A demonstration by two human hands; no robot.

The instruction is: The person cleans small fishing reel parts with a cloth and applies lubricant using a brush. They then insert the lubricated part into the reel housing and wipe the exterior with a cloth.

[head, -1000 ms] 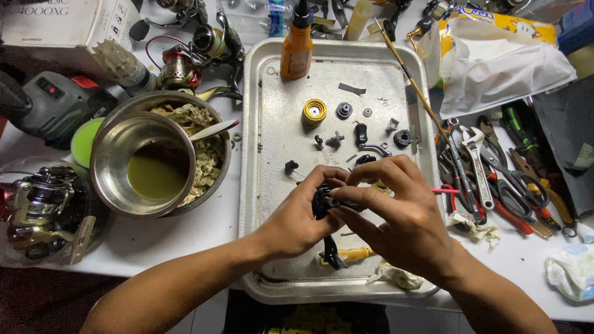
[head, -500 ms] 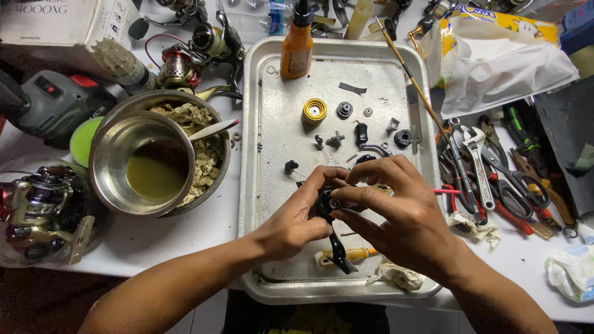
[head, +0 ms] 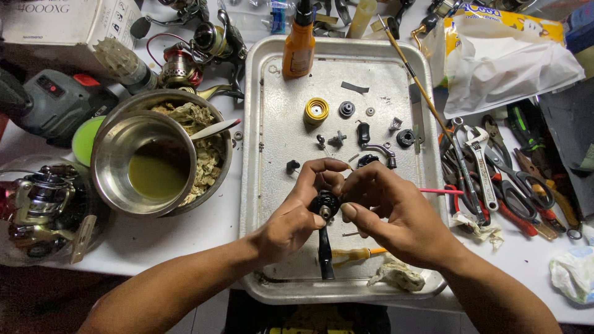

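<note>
— both hands meet over the tray (head: pixel 260 185): left hand (head: pixel 291 219) and right hand (head: pixel 396 213) pinching a black reel handle (head: pixel 325 213).
— yes, its arm hangs down, small parts just beyond.
</note>
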